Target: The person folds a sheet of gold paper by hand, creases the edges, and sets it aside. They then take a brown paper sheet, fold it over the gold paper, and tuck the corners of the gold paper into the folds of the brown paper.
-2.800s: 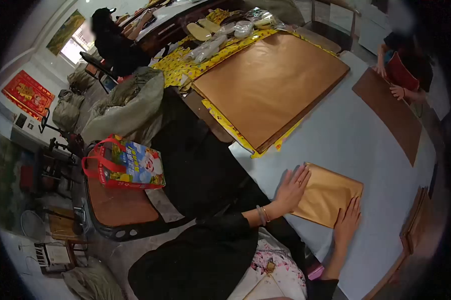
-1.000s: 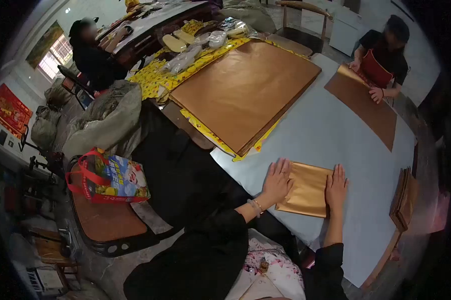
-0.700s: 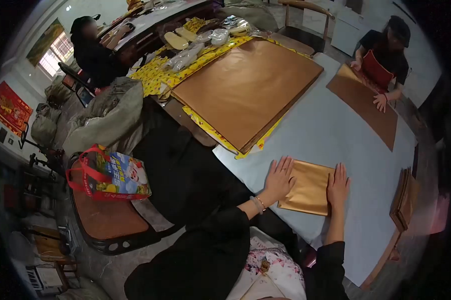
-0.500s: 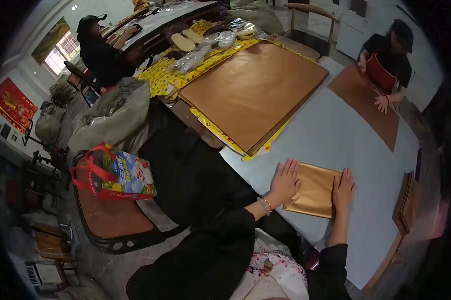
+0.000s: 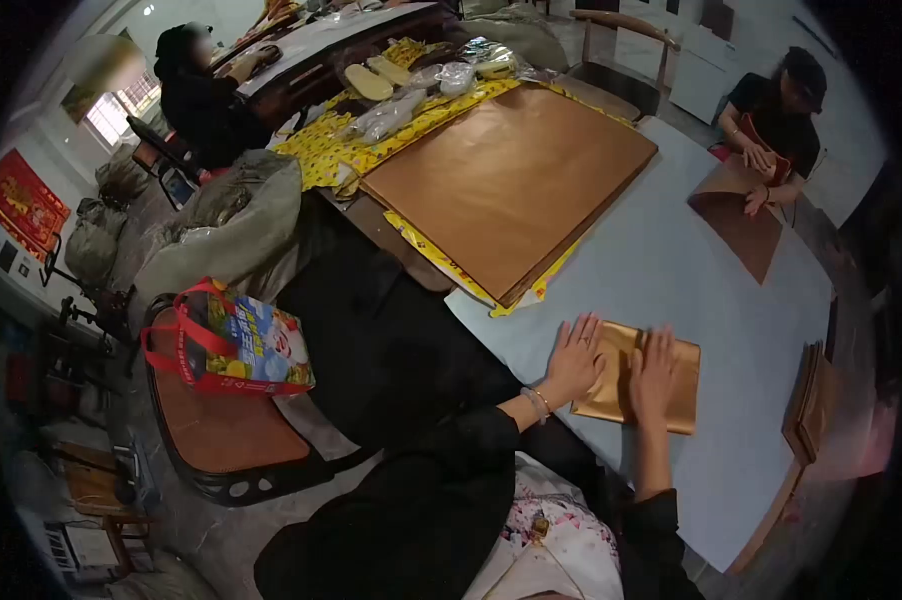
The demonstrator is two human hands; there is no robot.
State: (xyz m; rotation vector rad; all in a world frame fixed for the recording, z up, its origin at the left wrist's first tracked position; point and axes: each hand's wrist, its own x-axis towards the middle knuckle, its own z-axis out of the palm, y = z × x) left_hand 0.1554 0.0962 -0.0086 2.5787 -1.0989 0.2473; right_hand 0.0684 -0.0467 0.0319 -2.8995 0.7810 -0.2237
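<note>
A folded gold packet (image 5: 679, 385) lies flat on the pale table covering (image 5: 631, 250) in front of me. My left hand (image 5: 575, 360) rests on its left part, fingers stretched and pointing away from me. Across the middle of the packet lies my right hand (image 5: 653, 378), flat, with its fingers extended. Neither hand grips anything. Beyond the packet, to the upper left, is a stack of large brown sheets (image 5: 511, 180) on yellow patterned wrapping (image 5: 316, 150).
Opposite at the right, a person (image 5: 781, 110) folds a brown sheet (image 5: 741, 225). Folded brown packets (image 5: 811, 405) stand at the right edge. A shopping bag (image 5: 261, 345) sits on a chair (image 5: 231, 435). Another person (image 5: 196, 100) works at a far table (image 5: 341, 40).
My right hand has moved left from the packet's right edge onto its middle. The packet's right part is now uncovered. The person opposite has folded up their brown sheet.
</note>
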